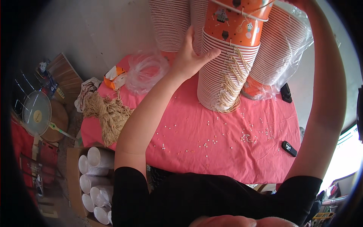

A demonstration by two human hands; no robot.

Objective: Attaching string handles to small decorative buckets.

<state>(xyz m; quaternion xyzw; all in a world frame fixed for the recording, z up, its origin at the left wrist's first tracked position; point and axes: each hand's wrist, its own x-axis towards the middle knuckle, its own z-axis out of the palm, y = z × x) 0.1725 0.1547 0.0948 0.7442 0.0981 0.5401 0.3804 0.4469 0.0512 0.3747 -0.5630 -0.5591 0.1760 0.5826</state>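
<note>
In front of me rises a tall stack of nested paper buckets [219, 81] with white rims and tan cord handles hanging down its side. Two orange printed buckets [236, 28] sit less deeply nested at the top, where the picture cuts them off. My left hand [193, 56] is open beside the stack's left side, thumb stretched toward the rims; whether it touches them is unclear. My right hand [300, 3] reaches up at the top edge, right of the upper buckets. Its fingers are mostly out of the picture.
Behind stand more bucket stacks [170, 24], one in clear plastic [281, 45]. Small white dots lie scattered on the pink tablecloth [181, 162]. Tan cord bundles [109, 117] and crumpled plastic [147, 73] lie left; a black remote-like device [289, 148] lies right. An open carton [73, 181] holds white rolled stacks.
</note>
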